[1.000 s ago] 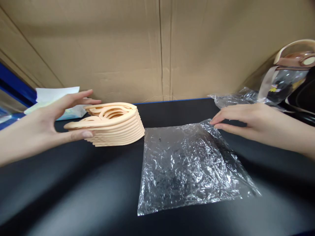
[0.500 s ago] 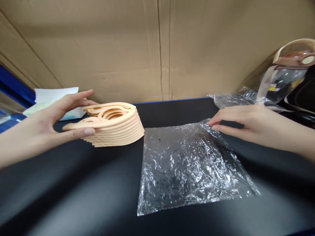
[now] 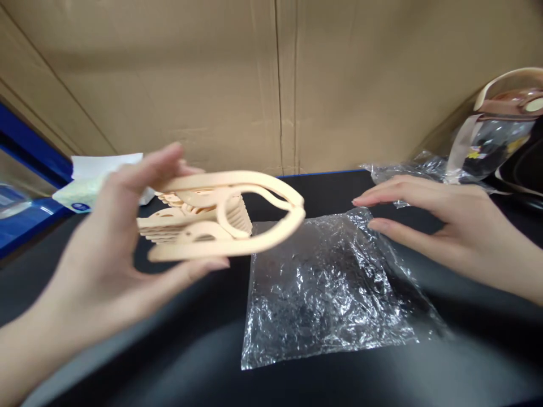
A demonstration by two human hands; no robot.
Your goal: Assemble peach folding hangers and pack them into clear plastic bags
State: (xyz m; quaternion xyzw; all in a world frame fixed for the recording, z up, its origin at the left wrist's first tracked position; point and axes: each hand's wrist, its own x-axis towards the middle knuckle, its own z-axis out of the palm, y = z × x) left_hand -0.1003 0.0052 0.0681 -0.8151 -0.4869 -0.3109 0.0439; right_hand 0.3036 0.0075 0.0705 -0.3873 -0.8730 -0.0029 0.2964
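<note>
A: Nearest entry?

B: Table (image 3: 178,362), black, dull sheen. Above it, left hand (image 3: 99,254), slightly blurred: thumb below, fingers above, grip clamped on a hanger.

A: Particulars of the hanger (image 3: 246,246)?

B: One, peach, folded. Two arms meet in a blunt point to the right, with a loop between them. Held above the table, before the stack and partly hiding it; the pointed end overlaps a corner of the bag as seen from here.

A: The bag (image 3: 322,294)?

B: One, clear plastic, creased and glossy. Lies flat on the table, right of the stack.

A: Right hand (image 3: 449,226)?

B: At the bag's far right corner. Grip apart, thumb and fingertips spread; whether they touch the plastic, cannot tell.

A: The stack (image 3: 160,226)?

B: Matching peach hangers, layered flat on the table behind the held one; count hidden.

A: Farther, left side?

B: Packet (image 3: 76,195), pale, with a dark blue mark; white sheet (image 3: 102,164) standing from its top. Partly behind the left hand. Blue frame (image 3: 34,152) at the left edge.

A: Farther, right side?

B: Wrapper (image 3: 424,167), clear, crumpled, beyond the right hand. Near it a bottle (image 3: 500,141): clear body, brown lid, cream handle, pale strap.

A: Last entry?

B: Cardboard (image 3: 190,85), brown, upright behind the table, vertical seam near the middle.
</note>
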